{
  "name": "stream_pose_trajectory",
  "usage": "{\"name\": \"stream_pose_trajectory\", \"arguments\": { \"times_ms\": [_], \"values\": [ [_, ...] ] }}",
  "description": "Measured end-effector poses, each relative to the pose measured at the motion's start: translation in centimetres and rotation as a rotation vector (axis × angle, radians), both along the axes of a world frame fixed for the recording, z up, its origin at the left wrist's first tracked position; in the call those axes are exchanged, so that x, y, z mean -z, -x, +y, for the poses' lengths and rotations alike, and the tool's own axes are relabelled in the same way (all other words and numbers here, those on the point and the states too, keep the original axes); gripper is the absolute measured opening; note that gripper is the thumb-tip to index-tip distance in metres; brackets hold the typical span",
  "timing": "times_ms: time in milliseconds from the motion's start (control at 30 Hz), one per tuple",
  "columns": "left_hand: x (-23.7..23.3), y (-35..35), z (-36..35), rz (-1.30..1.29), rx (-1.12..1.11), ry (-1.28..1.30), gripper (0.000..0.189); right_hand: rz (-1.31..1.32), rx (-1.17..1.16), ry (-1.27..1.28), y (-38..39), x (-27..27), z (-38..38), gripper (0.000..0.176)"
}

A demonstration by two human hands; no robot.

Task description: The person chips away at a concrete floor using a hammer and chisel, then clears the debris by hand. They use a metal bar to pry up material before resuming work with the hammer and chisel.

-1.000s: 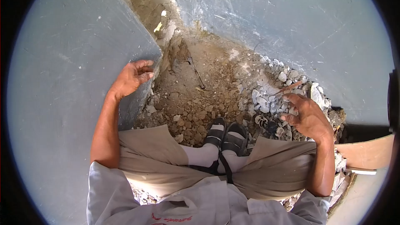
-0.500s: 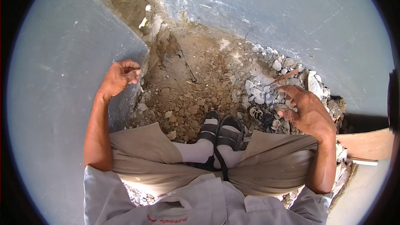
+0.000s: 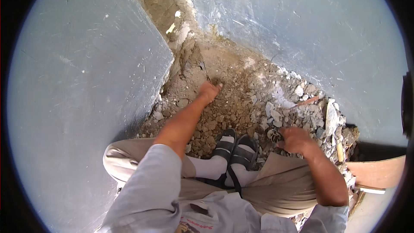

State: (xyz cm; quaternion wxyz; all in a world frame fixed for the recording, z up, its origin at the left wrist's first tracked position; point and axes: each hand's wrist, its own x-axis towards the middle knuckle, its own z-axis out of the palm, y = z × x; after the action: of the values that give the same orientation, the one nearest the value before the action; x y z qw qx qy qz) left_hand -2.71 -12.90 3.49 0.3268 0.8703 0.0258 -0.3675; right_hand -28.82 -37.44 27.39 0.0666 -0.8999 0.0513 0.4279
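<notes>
My left hand (image 3: 210,91) reaches down to the dirt floor, its fingers closed around the near end of a thin dark rod (image 3: 205,71). The rest of that rod points away from me along the ground. Low over the rubble on the right is my right hand (image 3: 296,140), thumb and forefinger apart. Its fingertips are right beside a small pale and black tangled bundle (image 3: 273,135), which the hand partly covers.
Grey boards or panels (image 3: 86,60) flank the dirt floor (image 3: 233,67). Broken stones (image 3: 299,90) are heaped to the right, with a reddish strip (image 3: 308,101) among them. My sandalled feet (image 3: 243,152) rest on rubble. A curved brown panel (image 3: 379,171) stands at the right.
My left hand has moved from the left panel's edge to the rod on the ground. The right hand has dropped lower, towards the tangled bundle. The view has shifted slightly left.
</notes>
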Motion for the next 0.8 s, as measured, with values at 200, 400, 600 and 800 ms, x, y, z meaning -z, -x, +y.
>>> {"name": "stream_pose_trajectory", "arguments": {
  "times_ms": [200, 400, 600, 800],
  "values": [
    [0.4, 0.6, -1.4, -0.006, 0.014, -0.315, 0.051, 0.137, -0.052, 0.068, -0.2, 3.3, -0.7, 0.058],
    [6.0, -2.6, -0.7, 0.023, 0.276, -0.401, 0.052, 0.171, -0.033, 0.133, -0.5, 5.2, -0.2, 0.051],
    [6.4, -2.3, 0.0, -0.012, 0.323, -0.341, 0.048, 0.138, 0.097, 0.083, -1.7, 3.4, 1.3, 0.055],
    [5.8, -2.8, 2.0, 0.403, -0.261, 0.218, 0.029, -0.127, 0.406, -0.257, -1.8, 1.8, -0.3, 0.074]
  ]
}}
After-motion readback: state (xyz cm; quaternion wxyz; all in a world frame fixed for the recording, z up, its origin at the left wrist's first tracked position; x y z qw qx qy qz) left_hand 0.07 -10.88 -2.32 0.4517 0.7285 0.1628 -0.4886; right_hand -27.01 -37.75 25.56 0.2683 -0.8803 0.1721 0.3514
